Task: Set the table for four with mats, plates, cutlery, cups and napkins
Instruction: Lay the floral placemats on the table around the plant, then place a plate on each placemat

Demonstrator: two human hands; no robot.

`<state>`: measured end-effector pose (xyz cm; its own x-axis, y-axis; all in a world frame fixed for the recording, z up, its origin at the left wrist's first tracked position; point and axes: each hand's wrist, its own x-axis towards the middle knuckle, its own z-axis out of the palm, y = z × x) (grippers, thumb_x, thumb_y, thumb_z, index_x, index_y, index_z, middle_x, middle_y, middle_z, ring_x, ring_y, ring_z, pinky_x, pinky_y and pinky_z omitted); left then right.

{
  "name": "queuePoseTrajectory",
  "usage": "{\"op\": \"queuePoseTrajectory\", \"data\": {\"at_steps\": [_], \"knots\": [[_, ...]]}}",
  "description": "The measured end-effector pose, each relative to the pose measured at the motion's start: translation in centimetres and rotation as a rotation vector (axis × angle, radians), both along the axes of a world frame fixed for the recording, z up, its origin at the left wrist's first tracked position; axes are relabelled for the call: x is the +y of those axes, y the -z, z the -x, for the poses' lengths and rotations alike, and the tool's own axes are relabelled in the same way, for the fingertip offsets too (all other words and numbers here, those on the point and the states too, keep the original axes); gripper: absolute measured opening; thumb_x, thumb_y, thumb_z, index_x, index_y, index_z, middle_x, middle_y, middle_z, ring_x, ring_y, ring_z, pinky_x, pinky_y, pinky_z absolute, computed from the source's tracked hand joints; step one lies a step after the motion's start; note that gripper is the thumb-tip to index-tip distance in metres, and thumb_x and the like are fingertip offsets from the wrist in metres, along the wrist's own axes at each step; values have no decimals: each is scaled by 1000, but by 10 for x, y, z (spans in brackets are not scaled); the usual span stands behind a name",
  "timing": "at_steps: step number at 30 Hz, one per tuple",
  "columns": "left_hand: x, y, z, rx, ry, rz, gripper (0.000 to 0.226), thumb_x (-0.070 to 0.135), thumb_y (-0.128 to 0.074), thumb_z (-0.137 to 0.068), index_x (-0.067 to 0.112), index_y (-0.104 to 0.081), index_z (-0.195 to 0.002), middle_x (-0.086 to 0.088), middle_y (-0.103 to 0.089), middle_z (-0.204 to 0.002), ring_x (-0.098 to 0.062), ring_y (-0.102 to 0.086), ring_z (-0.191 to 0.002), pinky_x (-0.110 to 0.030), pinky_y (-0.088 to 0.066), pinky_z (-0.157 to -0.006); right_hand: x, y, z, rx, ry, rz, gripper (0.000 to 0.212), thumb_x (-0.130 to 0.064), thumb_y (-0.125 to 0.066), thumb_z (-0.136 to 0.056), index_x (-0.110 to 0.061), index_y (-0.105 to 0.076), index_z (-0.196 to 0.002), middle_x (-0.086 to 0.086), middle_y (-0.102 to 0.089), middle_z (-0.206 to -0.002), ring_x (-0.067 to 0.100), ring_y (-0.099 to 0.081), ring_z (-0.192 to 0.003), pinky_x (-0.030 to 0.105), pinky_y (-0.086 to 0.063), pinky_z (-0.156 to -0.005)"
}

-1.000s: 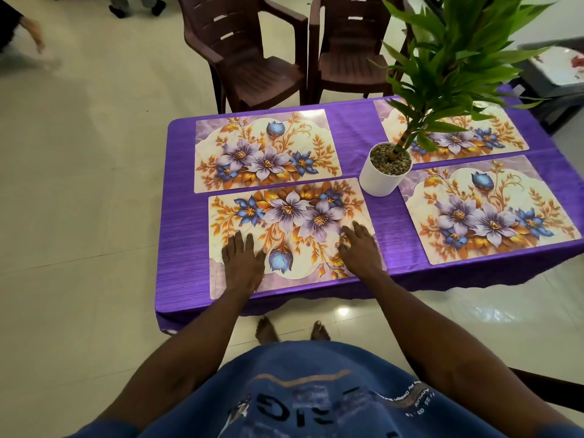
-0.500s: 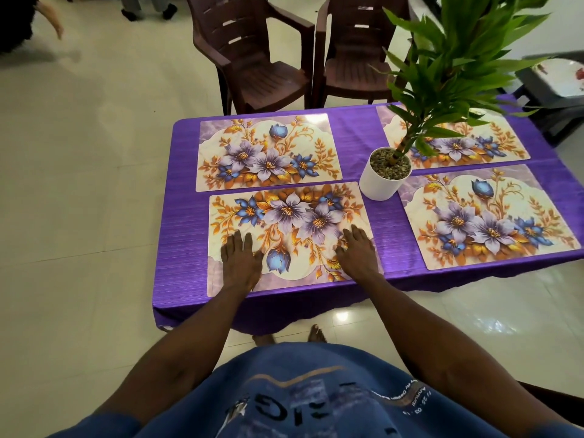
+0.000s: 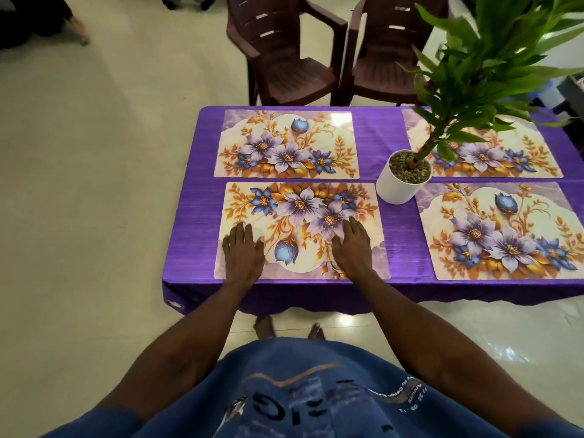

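Several floral place mats lie on a table with a purple cloth (image 3: 189, 216). The near left mat (image 3: 303, 197) is under both my hands. My left hand (image 3: 242, 252) lies flat on its left part, fingers straight. My right hand (image 3: 351, 246) lies flat on its right part, fingers straight. The far left mat (image 3: 286, 143) sits just behind it. The near right mat (image 3: 502, 230) and the far right mat (image 3: 493, 150) lie across the table; leaves hide part of the far right one.
A white pot (image 3: 403, 181) with a tall green plant (image 3: 486, 67) stands mid-table between the mats. Two brown plastic chairs (image 3: 284, 55) stand behind the table. A dark stand (image 3: 572, 93) is at the far right. A person's foot (image 3: 77, 28) shows far left.
Both hands stay flat on the near left mat. The mat now lies squarer to the table edge, and the view has shifted.
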<state>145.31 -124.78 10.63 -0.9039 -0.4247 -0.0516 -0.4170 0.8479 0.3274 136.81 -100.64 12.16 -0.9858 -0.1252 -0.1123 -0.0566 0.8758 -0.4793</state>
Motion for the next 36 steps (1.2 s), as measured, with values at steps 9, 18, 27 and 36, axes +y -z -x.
{"op": "queuePoseTrajectory", "data": {"at_steps": [9, 18, 27, 36], "knots": [[-46, -16, -49, 160, -266, 57, 26, 24, -50, -99, 6, -59, -116, -16, -61, -117, -34, -54, -109, -46, -39, -95, -95, 2, -19, 184, -339, -22, 25, -7, -62, -83, 2, -63, -107, 21, -65, -104, 39, -60, -96, 43, -49, -81], [-158, -4, -93, 262, -418, 142, 16, 19, -50, -91, 9, -61, -97, -11, -62, -96, -32, -55, -90, -43, -40, -81, -256, -4, -63, 209, -636, 59, 13, -3, -51, -89, 1, -61, -96, 21, -62, -94, 39, -55, -87, 42, -43, -75], [-346, 6, -148, 54, -306, 175, 9, 12, -54, -92, 5, -60, -90, -15, -61, -85, -36, -57, -80, -44, -45, -71, -476, -1, -127, 216, -666, 107, 8, -2, -54, -85, -2, -62, -87, 15, -62, -82, 35, -55, -75, 40, -42, -66], [-447, 7, -176, -399, -131, 58, 28, 23, -47, -94, 9, -59, -114, -12, -60, -116, -31, -52, -110, -40, -37, -94, -566, 17, -155, -161, -725, -220, 24, -10, -46, -89, -4, -58, -108, 16, -61, -109, 35, -57, -101, 37, -39, -85]]}}
